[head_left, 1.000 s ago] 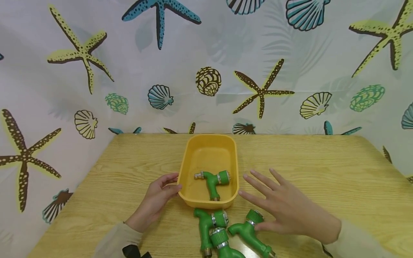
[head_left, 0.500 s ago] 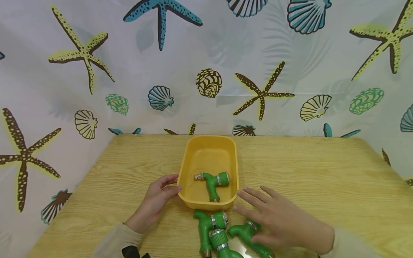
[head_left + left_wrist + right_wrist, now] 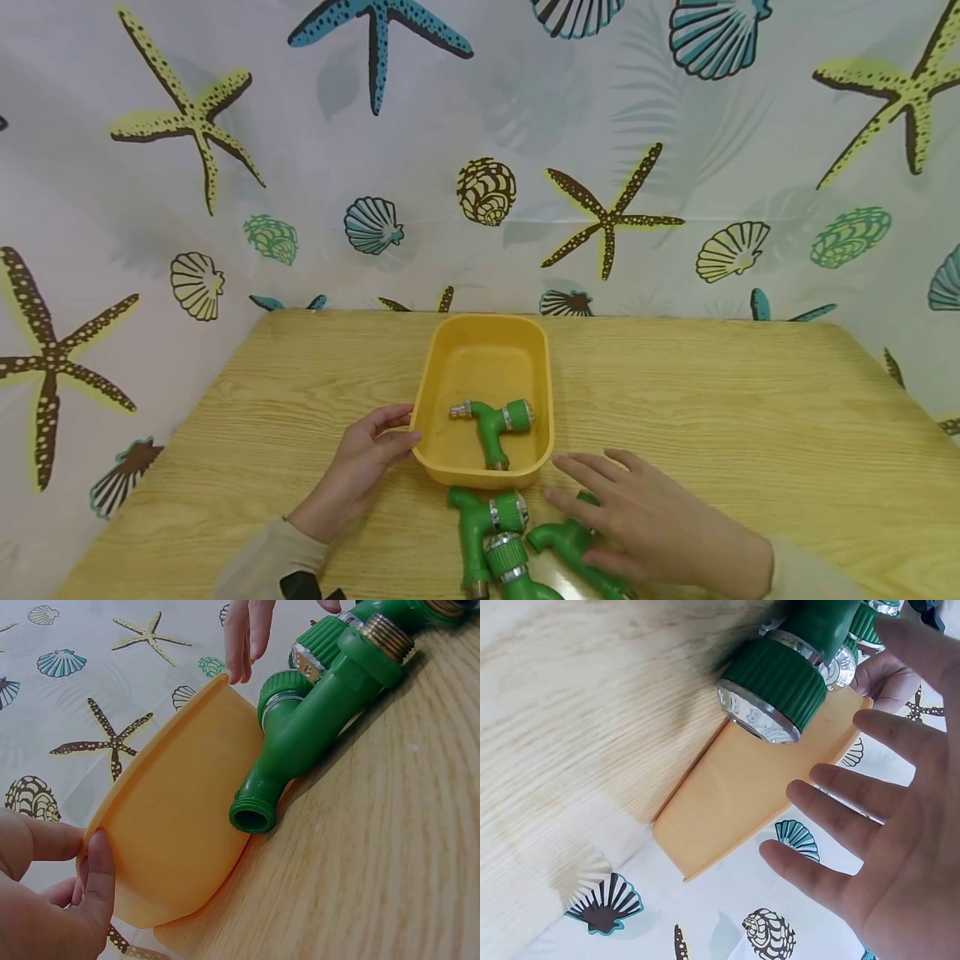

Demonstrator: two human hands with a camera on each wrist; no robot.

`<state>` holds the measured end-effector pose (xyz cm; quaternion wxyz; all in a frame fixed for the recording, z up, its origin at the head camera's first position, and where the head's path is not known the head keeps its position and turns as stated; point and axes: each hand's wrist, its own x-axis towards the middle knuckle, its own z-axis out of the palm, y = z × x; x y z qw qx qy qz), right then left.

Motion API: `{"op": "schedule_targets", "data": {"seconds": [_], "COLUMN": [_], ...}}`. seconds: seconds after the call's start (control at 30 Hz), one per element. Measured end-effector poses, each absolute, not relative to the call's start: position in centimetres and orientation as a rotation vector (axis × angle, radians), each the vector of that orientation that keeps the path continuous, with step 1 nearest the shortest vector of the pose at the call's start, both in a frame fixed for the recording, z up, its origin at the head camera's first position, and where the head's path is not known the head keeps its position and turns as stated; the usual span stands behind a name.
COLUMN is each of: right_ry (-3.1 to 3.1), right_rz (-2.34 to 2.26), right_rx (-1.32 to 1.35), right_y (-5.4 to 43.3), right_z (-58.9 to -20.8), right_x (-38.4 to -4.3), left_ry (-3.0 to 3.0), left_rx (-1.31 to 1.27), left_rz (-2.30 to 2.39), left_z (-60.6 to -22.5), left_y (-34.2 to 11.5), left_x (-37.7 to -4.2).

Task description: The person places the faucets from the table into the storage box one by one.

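Worktop [image 3: 675,392] in pale wood grain carries a yellow tub [image 3: 491,371], and inside its near half lies a nozzled green tap [image 3: 491,433], the silvery tip toward the tub's left wall, the ribbed knob toward the right. From where I stand, the left hand [image 3: 367,462] has the tub's rim pinched between thumb and fingers, on the left side toward the near end. Just off that near end lie two more taps close together, an upper tap [image 3: 474,533] and a lower tap [image 3: 517,575]; a third loose tap [image 3: 557,537] sits off the tub's near right corner. Over this last one is the right hand [image 3: 637,517], fingers spread and gripping nothing, partly hiding it; whether they touch, I cannot tell. Beyond the tub's far end hangs a white cloth [image 3: 427,150] printed with starfish and shells.
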<state>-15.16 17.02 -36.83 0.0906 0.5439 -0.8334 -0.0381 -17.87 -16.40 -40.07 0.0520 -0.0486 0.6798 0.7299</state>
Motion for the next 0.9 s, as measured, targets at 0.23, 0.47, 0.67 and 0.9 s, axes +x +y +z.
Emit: {"op": "schedule_targets", "data": {"seconds": [0.23, 0.47, 0.67, 0.9], "right_ry": [-2.553, -2.536, -2.513, -2.619], "right_rz": [-0.133, -0.125, -0.098, -0.082], "right_rx": [1.628, 1.615, 1.599, 1.645], "right_y": [16.92, 16.93, 16.98, 16.72], "right_z": [-37.10, -37.42, -37.72, -37.78], "right_x": [-14.87, -14.50, -14.21, -14.20], "left_ry": [2.076, 2.060, 2.069, 2.086], "left_rx": [-0.135, -0.140, -0.136, -0.125], "left_rz": [2.204, 2.209, 2.203, 2.195], "left_z": [-40.18, -40.23, -40.17, -40.23], "left_y": [-16.48, -16.58, -16.64, -16.66], "left_x": [-17.79, -17.87, -17.85, -17.79]}}
